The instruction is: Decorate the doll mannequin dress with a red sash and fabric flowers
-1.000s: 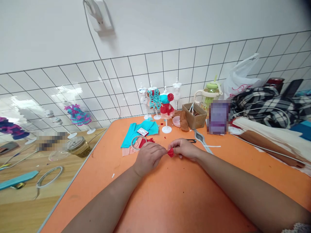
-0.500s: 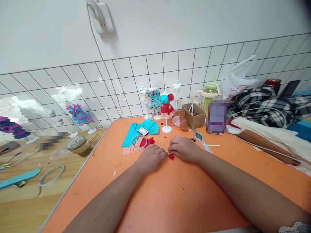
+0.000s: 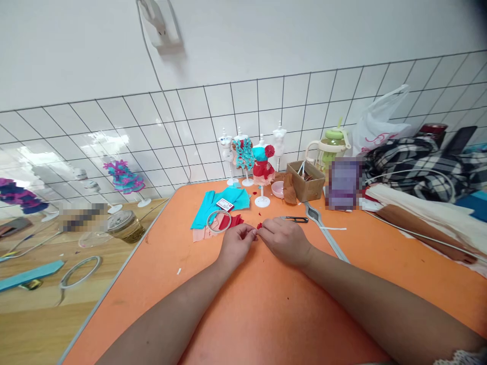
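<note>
Both hands meet over the orange table [image 3: 236, 314], fingertips close together. My left hand [image 3: 238, 244] is closed in a pinch; what it holds, if anything, is too small to make out. My right hand [image 3: 285, 241] has its fingers bent and pressed together, with a small red cloth piece [image 3: 259, 225] showing at its fingertips. Behind my left hand lie turquoise cloth [image 3: 236, 197], red cloth [image 3: 236, 221] and a hoop [image 3: 218, 221]. Black thread snips [image 3: 297, 219] rest just beyond my right hand.
Small dress forms stand by the wall, one in a turquoise and red dress [image 3: 263, 165]. A brown box [image 3: 306, 181], pink dish [image 3: 278, 189] and green-lidded bottle [image 3: 334, 144] are at the back. A jar [image 3: 125, 226] and silver ring [image 3: 81, 272] sit left.
My hands have drawn together and shifted slightly up the table. The red piece now shows behind my right fingertips rather than below them. More of the snips is visible.
</note>
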A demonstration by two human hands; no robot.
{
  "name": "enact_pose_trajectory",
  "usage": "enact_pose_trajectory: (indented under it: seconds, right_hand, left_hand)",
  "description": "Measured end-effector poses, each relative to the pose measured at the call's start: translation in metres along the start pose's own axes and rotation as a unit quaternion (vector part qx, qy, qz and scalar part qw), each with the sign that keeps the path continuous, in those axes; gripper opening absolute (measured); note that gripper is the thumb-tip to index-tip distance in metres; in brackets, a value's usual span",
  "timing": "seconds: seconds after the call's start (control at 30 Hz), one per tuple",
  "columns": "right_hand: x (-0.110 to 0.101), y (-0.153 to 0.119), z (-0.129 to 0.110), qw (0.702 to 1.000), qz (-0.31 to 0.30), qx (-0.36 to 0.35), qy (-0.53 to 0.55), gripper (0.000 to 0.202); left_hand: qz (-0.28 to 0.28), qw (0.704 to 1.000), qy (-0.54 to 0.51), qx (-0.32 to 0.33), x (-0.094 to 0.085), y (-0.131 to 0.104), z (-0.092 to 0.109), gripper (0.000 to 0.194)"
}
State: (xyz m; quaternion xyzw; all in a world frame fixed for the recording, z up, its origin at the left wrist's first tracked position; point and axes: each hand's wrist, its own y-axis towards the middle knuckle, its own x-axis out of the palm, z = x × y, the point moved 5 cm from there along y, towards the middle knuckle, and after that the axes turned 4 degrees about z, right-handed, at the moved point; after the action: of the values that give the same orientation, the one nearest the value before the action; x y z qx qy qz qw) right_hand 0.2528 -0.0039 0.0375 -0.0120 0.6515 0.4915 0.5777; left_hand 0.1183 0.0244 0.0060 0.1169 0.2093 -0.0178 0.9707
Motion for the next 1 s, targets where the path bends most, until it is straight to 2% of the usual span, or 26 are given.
enact_pose_trajectory:
  seconds: [0.13, 0.2, 0.23, 0.33, 0.47, 0.53, 0.67, 0.73, 0.87, 0.93, 1.0]
  right_hand:
    - [-0.001, -0.001, 0.002, 0.998, 0.03, 0.038, 0.041, 0.025]
    - [0.001, -0.001, 0.011, 0.986, 0.03, 0.115, 0.119, 0.023]
    - [0.004, -0.001, 0.017, 0.97, 0.026, 0.167, 0.173, 0.021]
    - [0.018, -0.002, 0.03, 0.893, -0.011, 0.295, 0.339, 0.026]
    - [0.035, -0.002, 0.029, 0.811, -0.08, 0.347, 0.465, 0.034]
    - [0.04, -0.004, 0.028, 0.765, -0.079, 0.372, 0.519, 0.033]
    - [0.045, -0.008, 0.028, 0.645, -0.045, 0.405, 0.646, 0.033]
    - [0.047, -0.01, 0.029, 0.605, -0.047, 0.424, 0.672, 0.034]
    - [0.05, -0.013, 0.027, 0.566, -0.105, 0.441, 0.689, 0.036]
    - [0.05, -0.012, 0.026, 0.566, -0.107, 0.426, 0.698, 0.037]
    - [0.049, -0.011, 0.028, 0.58, -0.094, 0.415, 0.695, 0.036]
  left_hand:
    - [0.028, 0.979, -0.191, -0.071, 0.001, 0.002, -0.008, 0.021]
    - [0.032, 0.966, -0.241, -0.082, -0.001, 0.003, -0.009, 0.024]
    - [0.027, 0.963, -0.253, -0.085, -0.001, 0.003, -0.009, 0.026]
    - [0.008, 0.964, -0.252, -0.083, 0.001, 0.001, -0.007, 0.026]
    - [0.018, 0.977, -0.202, -0.061, 0.003, -0.001, -0.002, 0.024]
    - [0.016, 0.981, -0.185, -0.051, 0.003, -0.002, 0.001, 0.023]
    - [-0.018, 0.982, -0.184, -0.042, 0.005, -0.002, 0.003, 0.024]
    - [-0.04, 0.981, -0.188, -0.038, 0.006, -0.003, 0.003, 0.025]
    - [-0.08, 0.976, -0.198, -0.046, 0.01, -0.004, 0.002, 0.026]
    - [-0.09, 0.971, -0.214, -0.051, 0.012, -0.005, 0.003, 0.029]
    - [-0.103, 0.966, -0.231, -0.048, 0.013, -0.006, 0.005, 0.031]
